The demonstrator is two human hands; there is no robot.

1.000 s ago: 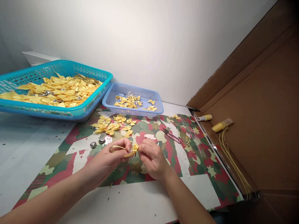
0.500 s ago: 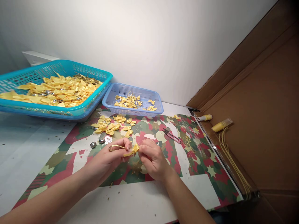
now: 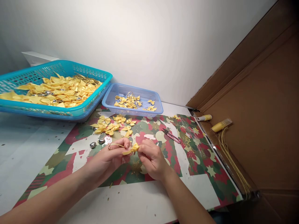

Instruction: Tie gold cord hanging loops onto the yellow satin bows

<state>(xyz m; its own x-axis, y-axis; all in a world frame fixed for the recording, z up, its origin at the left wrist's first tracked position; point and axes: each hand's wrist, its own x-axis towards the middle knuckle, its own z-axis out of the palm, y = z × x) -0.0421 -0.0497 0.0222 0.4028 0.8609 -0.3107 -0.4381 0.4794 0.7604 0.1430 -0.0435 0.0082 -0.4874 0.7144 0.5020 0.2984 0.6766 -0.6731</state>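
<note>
A small yellow ribbon bow is held between my two hands, just above the patterned sheet. My left hand pinches a gold cord, whose loop sticks out to the left, beside the bow's left tail. The fingers of my right hand are closed on the bow's right side; the fingertips partly hide it. Beyond my hands lies a cluster of yellow bows. Two silver heart-shaped beads rest to the left of that cluster.
A large turquoise basket full of yellow bows stands at the left. Next to it is a smaller blue basket with more bows. Pink-handled thread snips lie on the patterned sheet. Gold cords hang at the right, by cardboard.
The bow has turned slightly, and its left tail now shows farther to the left over my left fingers. Both hands stay nearly in place.
</note>
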